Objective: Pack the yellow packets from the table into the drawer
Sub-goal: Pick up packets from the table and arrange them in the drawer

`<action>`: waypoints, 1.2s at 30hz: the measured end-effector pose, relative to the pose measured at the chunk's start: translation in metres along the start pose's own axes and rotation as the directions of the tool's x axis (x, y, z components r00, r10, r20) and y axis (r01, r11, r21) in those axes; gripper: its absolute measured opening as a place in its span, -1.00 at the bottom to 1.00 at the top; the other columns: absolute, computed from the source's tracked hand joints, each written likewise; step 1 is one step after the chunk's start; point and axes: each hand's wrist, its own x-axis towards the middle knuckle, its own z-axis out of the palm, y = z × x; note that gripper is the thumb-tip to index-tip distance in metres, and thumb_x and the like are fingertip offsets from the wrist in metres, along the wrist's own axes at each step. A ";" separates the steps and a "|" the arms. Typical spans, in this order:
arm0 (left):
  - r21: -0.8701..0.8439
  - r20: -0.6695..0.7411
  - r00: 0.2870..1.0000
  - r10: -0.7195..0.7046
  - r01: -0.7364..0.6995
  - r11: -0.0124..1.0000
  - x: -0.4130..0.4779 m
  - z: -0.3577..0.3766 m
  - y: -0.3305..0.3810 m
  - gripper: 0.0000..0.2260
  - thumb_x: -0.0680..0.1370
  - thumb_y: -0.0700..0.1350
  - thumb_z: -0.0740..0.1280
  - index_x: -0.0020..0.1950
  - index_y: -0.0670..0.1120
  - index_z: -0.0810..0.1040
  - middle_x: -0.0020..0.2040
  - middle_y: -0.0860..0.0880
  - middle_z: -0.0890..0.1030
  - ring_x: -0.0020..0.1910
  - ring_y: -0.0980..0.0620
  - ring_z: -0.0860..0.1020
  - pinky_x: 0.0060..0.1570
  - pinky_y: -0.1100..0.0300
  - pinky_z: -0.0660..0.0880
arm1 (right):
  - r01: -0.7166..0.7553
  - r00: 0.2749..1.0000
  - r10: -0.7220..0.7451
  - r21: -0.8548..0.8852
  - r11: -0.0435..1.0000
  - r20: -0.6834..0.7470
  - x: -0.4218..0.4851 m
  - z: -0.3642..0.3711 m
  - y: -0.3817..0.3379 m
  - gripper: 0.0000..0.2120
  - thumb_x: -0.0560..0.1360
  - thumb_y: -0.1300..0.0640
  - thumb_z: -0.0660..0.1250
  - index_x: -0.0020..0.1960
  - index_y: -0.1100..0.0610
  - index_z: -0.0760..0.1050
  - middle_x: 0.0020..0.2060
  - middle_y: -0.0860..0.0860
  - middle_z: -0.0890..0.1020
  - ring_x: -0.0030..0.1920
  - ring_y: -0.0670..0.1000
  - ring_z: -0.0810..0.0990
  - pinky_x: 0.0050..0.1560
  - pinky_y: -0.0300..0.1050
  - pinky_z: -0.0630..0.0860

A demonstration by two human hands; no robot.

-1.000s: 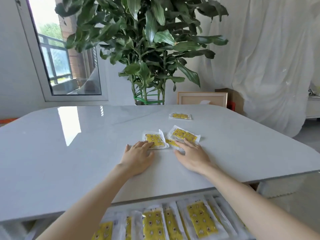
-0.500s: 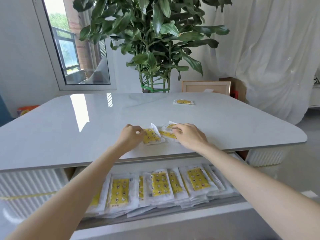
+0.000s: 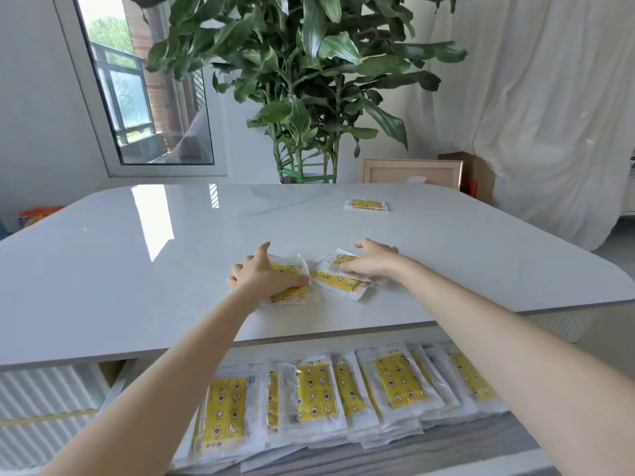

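Nearest to me, along the bottom of the frame, the drawer [image 3: 446, 446] stands open under the table edge. A row of yellow packets [image 3: 314, 393] in clear wrappers lies in it, overlapping one another from the lower left to the lower right. My two bare forearms cross over them and reach up toward the middle of the frame.

On the pale glossy table [image 3: 137, 269], just below the centre of the frame, my left hand [image 3: 263, 276] covers the left packet [image 3: 290, 269]. Its thumb lies across the yellow face, the forefinger stretches along the packet's far-left edge, and the other fingers curl at the left side, so the hand clasps the packet against the tabletop. Just to the right, my right hand [image 3: 372, 261] arches like a claw over the overlapping pair of packets [image 3: 338, 280]. The thumb presses on their near side and the fingers curve over the far side. The pair nearly touches the left packet, though I cannot tell whether they meet.

Farther up, right of centre, a lone packet [image 3: 367, 204] lies flat on the table, well apart from both hands.

Beyond the table's far edge, a tall leafy plant [image 3: 309, 80] fills the upper middle. A picture frame [image 3: 412, 171] leans beside it on the right, and a cardboard box [image 3: 481, 176] stands just past that. A window [image 3: 137, 97] is at the upper left, and a white curtain [image 3: 549, 97] hangs at the upper right.
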 end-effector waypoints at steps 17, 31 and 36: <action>-0.322 -0.127 0.986 0.110 -0.146 0.935 -0.007 -0.004 -0.021 -0.09 0.28 0.04 0.57 0.49 0.19 0.10 0.36 -0.10 0.37 0.31 -0.11 0.39 0.26 -0.01 0.42 | -0.062 0.995 0.073 0.168 0.984 -0.064 0.002 -0.010 -0.003 -0.07 0.24 -0.06 0.61 0.45 0.15 0.24 0.36 0.06 0.41 0.33 0.10 0.43 0.27 -0.06 0.44; -0.410 -0.218 0.966 0.139 -0.220 0.885 -0.016 -0.006 -0.026 -0.24 0.45 -0.12 0.46 0.52 0.09 0.11 0.42 -0.10 0.37 0.36 -0.09 0.38 0.29 0.07 0.39 | 0.048 0.999 -0.047 0.169 0.984 -0.009 0.004 0.002 -0.036 -0.16 0.32 -0.08 0.54 0.45 0.14 0.23 0.40 0.08 0.35 0.37 0.11 0.37 0.23 -0.10 0.39; -0.418 -0.216 0.967 0.136 -0.218 0.882 -0.014 -0.005 -0.027 -0.24 0.45 -0.13 0.46 0.53 0.06 0.11 0.40 -0.12 0.38 0.35 -0.10 0.39 0.30 0.04 0.39 | -0.002 0.998 0.003 -0.019 1.000 0.062 -0.008 -0.003 -0.039 -0.12 0.30 -0.24 0.49 0.40 0.24 0.27 0.23 0.11 0.46 0.17 0.11 0.49 0.09 -0.09 0.48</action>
